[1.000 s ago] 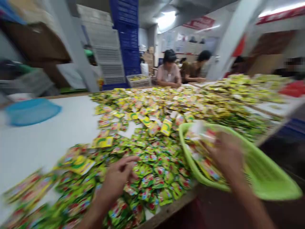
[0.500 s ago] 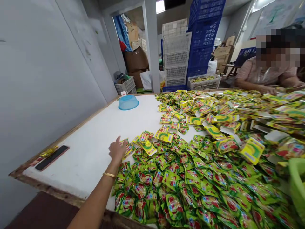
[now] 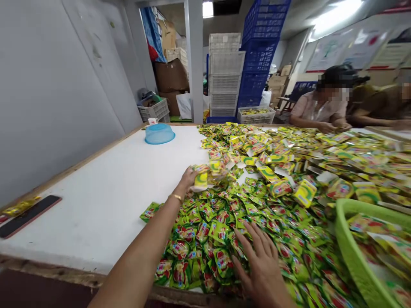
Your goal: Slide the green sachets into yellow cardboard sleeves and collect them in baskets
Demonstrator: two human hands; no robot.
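Note:
My left hand [image 3: 187,179], with a gold bangle at the wrist, is against several yellow boxes [image 3: 201,179] at the left edge of the pile. Motion blurs those boxes, and its fingers are partly hidden behind them. My right hand [image 3: 259,261] lies with fingers spread over the green packets [image 3: 221,233] near the front edge, holding nothing. Beyond the packets, more yellow boxes [image 3: 305,192] are heaped toward the back right. A green basket [image 3: 345,239] containing boxes and packets stands to the right of my right hand.
An upturned blue basin [image 3: 159,134] and a white cup [image 3: 153,121] sit at the back left of the white table [image 3: 105,184]. A dark bar [image 3: 30,216] lies at far left. A person [image 3: 316,107] works across the table. Crates [image 3: 224,77] are stacked behind.
My left hand has moved right, and the boxes near it have shifted right. My right hand has come into view over the packets. The view has turned right, showing more of the green basket.

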